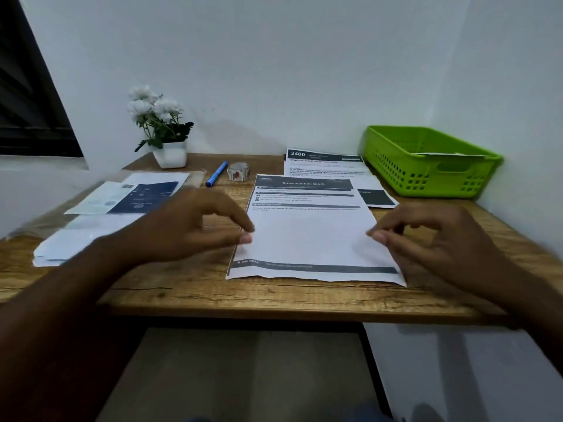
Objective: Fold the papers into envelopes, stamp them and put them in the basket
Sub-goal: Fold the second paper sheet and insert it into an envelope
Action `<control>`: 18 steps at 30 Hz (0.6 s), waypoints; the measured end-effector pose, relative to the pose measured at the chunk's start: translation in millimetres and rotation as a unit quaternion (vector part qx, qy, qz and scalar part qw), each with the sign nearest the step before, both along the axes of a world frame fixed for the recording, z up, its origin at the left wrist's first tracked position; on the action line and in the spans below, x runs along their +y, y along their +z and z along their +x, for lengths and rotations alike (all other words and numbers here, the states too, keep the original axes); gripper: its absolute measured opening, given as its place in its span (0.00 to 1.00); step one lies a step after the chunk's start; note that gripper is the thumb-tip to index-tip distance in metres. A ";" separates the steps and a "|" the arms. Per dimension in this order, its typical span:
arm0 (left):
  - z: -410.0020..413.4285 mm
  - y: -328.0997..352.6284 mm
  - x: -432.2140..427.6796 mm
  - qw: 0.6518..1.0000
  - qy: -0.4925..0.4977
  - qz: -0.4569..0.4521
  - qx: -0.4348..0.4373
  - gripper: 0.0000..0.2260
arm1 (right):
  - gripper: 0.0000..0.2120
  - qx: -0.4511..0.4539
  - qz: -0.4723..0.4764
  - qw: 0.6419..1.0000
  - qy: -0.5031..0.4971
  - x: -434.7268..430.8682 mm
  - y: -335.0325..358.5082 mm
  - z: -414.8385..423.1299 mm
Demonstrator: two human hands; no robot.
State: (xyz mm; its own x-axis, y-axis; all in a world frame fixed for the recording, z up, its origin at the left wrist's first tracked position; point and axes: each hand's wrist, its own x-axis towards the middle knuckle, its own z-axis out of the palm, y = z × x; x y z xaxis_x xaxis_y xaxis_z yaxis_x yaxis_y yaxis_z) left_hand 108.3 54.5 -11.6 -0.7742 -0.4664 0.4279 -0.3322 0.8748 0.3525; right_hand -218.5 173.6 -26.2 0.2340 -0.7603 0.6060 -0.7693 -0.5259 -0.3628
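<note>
A printed sheet of paper [310,236] lies flat on the wooden table [189,287] in front of me. My left hand [195,220] touches the sheet's left edge with thumb and fingertips. My right hand [432,236] pinches the right edge between thumb and forefinger. Behind it lies another printed paper [329,166] headed 2400. A green plastic basket [426,169] stands at the back right with something white inside. A small stamp-like hexagonal object [238,171] and a blue pen [217,173] lie behind the sheet.
A white pot with white flowers [164,126] stands at the back left. Several papers, one with a dark blue print [128,197], lie on the table's left side. White walls close the back and right. A dark window is at the left.
</note>
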 end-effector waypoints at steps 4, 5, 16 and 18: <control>-26.1 17.0 -50.3 0.997 0.057 -0.001 -0.052 0.13 | 0.02 -0.026 0.062 0.997 -0.046 -57.8 3.4 -11.2; -33.3 19.6 -65.5 0.995 0.072 0.005 -0.065 0.10 | 0.06 -0.026 0.079 0.995 -0.055 -73.2 4.6 -14.8; -75.6 0.4 -150.2 0.977 0.181 0.030 -0.109 0.16 | 0.12 0.051 0.167 0.972 -0.160 -167.1 6.4 -34.8; -81.4 -9.6 -150.9 0.968 0.213 -0.026 -0.134 0.19 | 0.21 0.049 0.178 0.965 -0.188 -169.2 3.1 -33.7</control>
